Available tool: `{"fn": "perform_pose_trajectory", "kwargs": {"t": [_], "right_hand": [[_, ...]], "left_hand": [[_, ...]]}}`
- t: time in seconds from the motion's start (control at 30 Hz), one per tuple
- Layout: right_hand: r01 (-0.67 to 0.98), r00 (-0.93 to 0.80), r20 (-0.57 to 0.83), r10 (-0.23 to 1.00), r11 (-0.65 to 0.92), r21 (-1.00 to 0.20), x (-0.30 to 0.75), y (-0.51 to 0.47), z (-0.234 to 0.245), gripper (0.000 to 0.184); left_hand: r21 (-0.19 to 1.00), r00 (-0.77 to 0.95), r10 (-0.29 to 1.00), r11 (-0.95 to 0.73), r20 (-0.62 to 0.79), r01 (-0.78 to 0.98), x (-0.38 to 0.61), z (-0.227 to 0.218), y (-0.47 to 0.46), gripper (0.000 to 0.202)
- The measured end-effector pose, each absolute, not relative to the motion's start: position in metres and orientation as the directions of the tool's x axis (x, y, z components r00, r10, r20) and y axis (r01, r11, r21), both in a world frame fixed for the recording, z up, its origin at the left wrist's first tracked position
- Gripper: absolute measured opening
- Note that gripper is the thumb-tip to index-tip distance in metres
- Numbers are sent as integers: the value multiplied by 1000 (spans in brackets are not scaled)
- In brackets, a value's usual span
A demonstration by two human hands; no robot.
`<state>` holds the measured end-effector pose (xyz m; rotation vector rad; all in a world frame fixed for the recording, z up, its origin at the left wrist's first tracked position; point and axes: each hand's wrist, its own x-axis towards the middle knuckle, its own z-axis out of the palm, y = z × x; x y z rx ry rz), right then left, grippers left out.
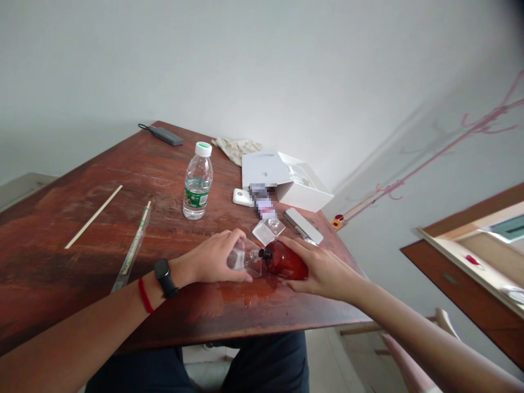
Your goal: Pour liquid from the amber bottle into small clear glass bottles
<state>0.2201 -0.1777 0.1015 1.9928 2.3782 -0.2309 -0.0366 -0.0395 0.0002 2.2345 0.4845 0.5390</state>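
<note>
A dark red bottle [284, 261] lies on its side near the front of the brown wooden table [82, 180], its black neck pointing left. My right hand [323, 270] is wrapped round its base. My left hand [215, 256] grips a small clear plastic cup [244, 257] tipped against the bottle's mouth. A wet patch [245, 289] shines on the wood just below them. A second clear cup [268, 229] stands just behind the bottle. A black watch and a red band sit on my left wrist.
A water bottle [197, 183] with a white cap stands mid-table. An open white box [292, 180], a white device [242, 197], a silver bar [303, 225], a cloth [237, 147] and a dark power bank [166, 135] lie behind. A loose chopstick [94, 216] and a wrapped pair [133, 251] lie left.
</note>
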Motion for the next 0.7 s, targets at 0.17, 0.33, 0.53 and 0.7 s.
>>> {"fn": "perform_pose_trajectory", "kwargs": {"t": [0.17,0.33,0.53,0.7], "right_hand": [[986,-159,-144,977,151,-64,219,-177,103,82],[985,-165,-149,975,158,-63,218,-177,103,83],[988,-153,-170,974,148,-46,216,-176,107,83],[988,-152,-162,975,147,-40,217,-177,107,82]], "left_hand": [[733,836,504,-650,218,200,-36,0,-40,68],[741,835,507,-641,213,201,-36,-2,-40,70],[756,836,507,-627,212,188,-36,0,-40,67],[744,832,518,-632,197,217,-36,2,-41,65]]}}
